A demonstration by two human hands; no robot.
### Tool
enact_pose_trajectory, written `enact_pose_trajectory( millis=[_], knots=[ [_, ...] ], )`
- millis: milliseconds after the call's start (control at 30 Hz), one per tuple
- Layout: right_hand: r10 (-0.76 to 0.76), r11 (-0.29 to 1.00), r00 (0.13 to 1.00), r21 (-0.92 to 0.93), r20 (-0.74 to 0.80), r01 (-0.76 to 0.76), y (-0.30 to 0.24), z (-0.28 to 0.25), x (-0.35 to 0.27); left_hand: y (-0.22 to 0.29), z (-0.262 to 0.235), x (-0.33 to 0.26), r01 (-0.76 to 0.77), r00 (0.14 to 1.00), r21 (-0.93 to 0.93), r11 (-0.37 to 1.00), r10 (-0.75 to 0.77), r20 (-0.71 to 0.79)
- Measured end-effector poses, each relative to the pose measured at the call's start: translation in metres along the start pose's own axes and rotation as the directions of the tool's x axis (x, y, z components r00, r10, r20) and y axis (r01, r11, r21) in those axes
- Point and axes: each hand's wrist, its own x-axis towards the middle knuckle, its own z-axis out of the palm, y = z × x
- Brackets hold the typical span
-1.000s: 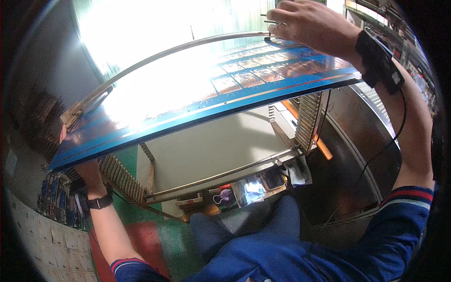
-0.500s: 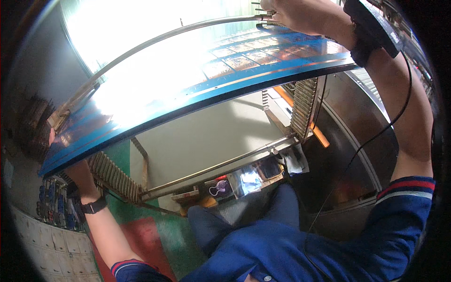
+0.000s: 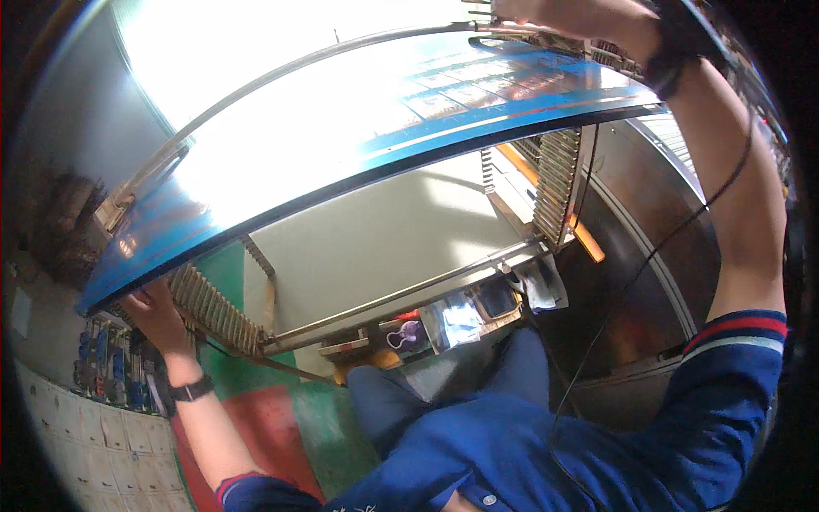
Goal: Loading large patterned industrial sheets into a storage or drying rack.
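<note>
A large blue panel [image 3: 503,117] with rows of shiny copper-coloured rectangles, like a circuit board sheet, lies tilted across the top of a slotted rack [image 3: 559,183]. Strong glare washes out its middle. My left hand [image 3: 160,317] is just below the panel's left near edge, beside the rack's left slotted rail [image 3: 209,305]. Its fingers look apart; whether they touch the underside I cannot tell. Beyond the panel's far right part, my right hand [image 3: 567,15] is by the end of a curved metal rod [image 3: 281,70]. The upper picture edge cuts off its fingers.
Below the panel, a pale board [image 3: 367,247] stands behind a metal crossbar [image 3: 409,300]. A shelf near my knees holds a purple item [image 3: 406,334] and clear bags. An orange bar [image 3: 587,243] juts out at right. A black cable [image 3: 657,247] hangs by my right arm.
My left hand has shifted right, and its fingertips no longer show past the panel's left edge. My right hand has moved slightly up and right. The whole view has shifted a little.
</note>
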Motion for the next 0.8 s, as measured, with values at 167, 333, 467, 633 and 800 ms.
enact_pose_trajectory(
  millis=[167, 333, 467, 633, 800],
  knots=[
    [0.431, 0.859, 0.894, 0.358, -0.123, -0.365, 0.109, 0.006, -0.067, -0.013, -0.024, -0.103, 0.530, 0.844, -0.376, 0.760, -0.517, 0.145],
    [0.673, 0.135, 0.714, 0.916, 0.194, -0.377, 0.089, 0.217, -0.182, 0.005, -0.022, -0.126, 0.651, 0.759, -0.342, 0.678, -0.585, 0.285],
    [0.732, -0.326, 0.553, 0.918, 0.397, -0.228, 0.008, 0.273, -0.221, 0.010, -0.017, -0.122, 0.690, 0.721, -0.387, 0.612, -0.630, 0.289],
    [0.816, 0.134, 0.566, 0.913, 0.118, -0.385, 0.018, 0.254, -0.204, 0.018, -0.030, -0.090, 0.611, 0.782, -0.538, 0.580, -0.545, 0.301],
    [0.734, 0.315, 0.677, 0.861, 0.045, -0.400, 0.028, 0.192, -0.154, 0.023, -0.051, -0.016, 0.667, 0.741, -0.363, 0.651, -0.527, 0.416]
  ],
)
